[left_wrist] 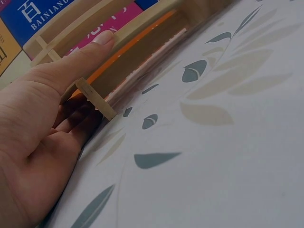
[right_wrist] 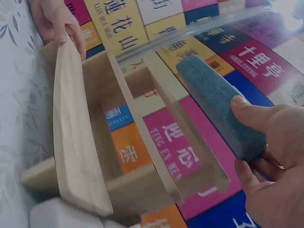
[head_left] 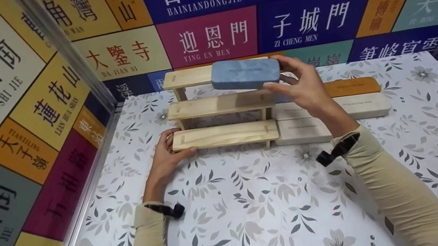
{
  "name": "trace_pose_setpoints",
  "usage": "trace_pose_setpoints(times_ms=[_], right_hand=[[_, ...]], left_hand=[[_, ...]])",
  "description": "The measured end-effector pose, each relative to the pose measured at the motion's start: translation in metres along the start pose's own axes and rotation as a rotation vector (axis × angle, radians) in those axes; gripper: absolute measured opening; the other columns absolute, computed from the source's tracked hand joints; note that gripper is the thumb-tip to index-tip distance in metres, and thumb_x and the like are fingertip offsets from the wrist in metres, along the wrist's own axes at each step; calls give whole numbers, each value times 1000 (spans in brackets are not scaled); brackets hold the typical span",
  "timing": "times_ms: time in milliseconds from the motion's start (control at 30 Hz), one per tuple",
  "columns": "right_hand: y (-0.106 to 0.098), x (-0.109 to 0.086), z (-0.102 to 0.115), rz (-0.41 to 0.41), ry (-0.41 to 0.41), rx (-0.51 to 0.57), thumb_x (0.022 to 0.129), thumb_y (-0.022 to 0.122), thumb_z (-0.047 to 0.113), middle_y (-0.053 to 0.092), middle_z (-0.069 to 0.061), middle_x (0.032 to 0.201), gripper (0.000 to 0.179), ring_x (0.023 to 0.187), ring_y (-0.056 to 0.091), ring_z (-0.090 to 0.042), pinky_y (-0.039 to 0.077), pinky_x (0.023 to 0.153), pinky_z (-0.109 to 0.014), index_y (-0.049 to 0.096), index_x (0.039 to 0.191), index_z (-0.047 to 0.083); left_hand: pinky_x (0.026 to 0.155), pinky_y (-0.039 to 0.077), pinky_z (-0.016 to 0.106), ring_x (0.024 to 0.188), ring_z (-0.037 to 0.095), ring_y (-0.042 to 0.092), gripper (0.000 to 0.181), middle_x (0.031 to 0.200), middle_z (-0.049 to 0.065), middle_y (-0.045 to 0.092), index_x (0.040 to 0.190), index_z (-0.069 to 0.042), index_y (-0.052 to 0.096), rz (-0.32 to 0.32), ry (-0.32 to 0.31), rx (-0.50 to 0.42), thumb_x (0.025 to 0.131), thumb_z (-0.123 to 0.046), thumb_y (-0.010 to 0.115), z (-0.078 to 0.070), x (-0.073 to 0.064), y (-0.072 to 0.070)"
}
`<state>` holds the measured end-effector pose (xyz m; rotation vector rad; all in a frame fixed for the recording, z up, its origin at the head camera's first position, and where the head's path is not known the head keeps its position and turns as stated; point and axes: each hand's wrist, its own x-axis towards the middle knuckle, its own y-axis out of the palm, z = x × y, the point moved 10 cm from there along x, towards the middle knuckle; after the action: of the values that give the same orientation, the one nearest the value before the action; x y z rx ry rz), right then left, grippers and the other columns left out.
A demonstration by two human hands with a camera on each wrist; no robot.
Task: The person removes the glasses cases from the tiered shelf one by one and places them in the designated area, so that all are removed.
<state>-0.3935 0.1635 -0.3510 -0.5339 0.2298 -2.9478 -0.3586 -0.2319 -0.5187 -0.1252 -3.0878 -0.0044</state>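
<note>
A light wooden three-step rack [head_left: 224,134] stands on the table. My left hand [head_left: 168,149] grips the left end of its lowest step, thumb on the front edge, as the left wrist view [left_wrist: 47,109] also has it. In my right hand [head_left: 301,80] is a blue oblong case [head_left: 244,73], pinched by its right end between thumb and fingers. The case overlaps the right part of the top step in the head view. From the right wrist view, the blue case [right_wrist: 221,107] is held apart from the rack [right_wrist: 78,128], lengthwise along the top step.
Right of the rack lie two cream cases [head_left: 365,105] [head_left: 302,132], one before the other, and an orange case [head_left: 353,86] behind them. Part of a bluish thing [head_left: 281,98] shows behind my right hand. Printed sign panels [head_left: 209,37] wall the back and left side of the flower-patterned table [head_left: 234,220].
</note>
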Motion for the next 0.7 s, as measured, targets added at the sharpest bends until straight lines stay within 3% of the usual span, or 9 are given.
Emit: trace_pose_setpoints(times_ms=[200,400,700], right_hand=[[-57,-25,-7,-79,-27,109,92,85,2,58,-8,147,70,138,55,-22,50,115,-21,56,156,6],[-113,-48,-21,-145,-15,172,92,82,-5,60,-8,146,71,137,57,-21,54,109,-20,55,157,5],[-166,-78,-55,-186,42,234,93,79,-11,59,-6,149,72,138,57,-17,53,108,-17,52,158,3]], left_hand=[[113,54,31,133,26,65,87,146,8,66,152,-15,50,-2,-4,3,79,-7,98,2,0,-2],[106,56,27,130,24,66,86,148,12,64,154,-13,48,-1,3,14,83,-5,95,1,-1,-1],[106,56,27,130,23,67,85,149,12,65,153,-12,48,-4,7,6,83,-5,95,0,-1,0]])
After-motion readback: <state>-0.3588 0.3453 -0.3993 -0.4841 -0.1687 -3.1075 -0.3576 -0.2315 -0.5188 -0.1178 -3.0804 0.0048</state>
